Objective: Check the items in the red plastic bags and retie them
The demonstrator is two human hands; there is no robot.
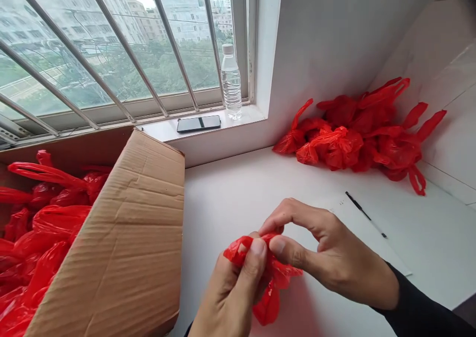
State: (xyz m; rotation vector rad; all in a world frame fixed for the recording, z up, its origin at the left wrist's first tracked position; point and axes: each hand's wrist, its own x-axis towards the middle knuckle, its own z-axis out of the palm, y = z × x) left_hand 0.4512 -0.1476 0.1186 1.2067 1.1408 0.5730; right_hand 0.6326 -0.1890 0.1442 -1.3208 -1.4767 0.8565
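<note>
Above the white table, a red plastic bag (268, 302) hangs between my two hands. My left hand (238, 282) is closed, pinching the bag's gathered top under its thumb. From the right, my right hand (323, 247) pinches the same twisted part between thumb and fingers. Part of the bag shows beyond my left thumb, and its lower part dangles below my hands. My fingers cover the spot where the plastic is gathered, so I cannot make out whether it is knotted.
A cardboard box (122, 237) full of red bags (59, 223) stands at left. More red bags (342, 138) are heaped against the wall. A pen (366, 214) lies on paper (386, 250). On the sill are a phone (199, 123) and a water bottle (232, 86).
</note>
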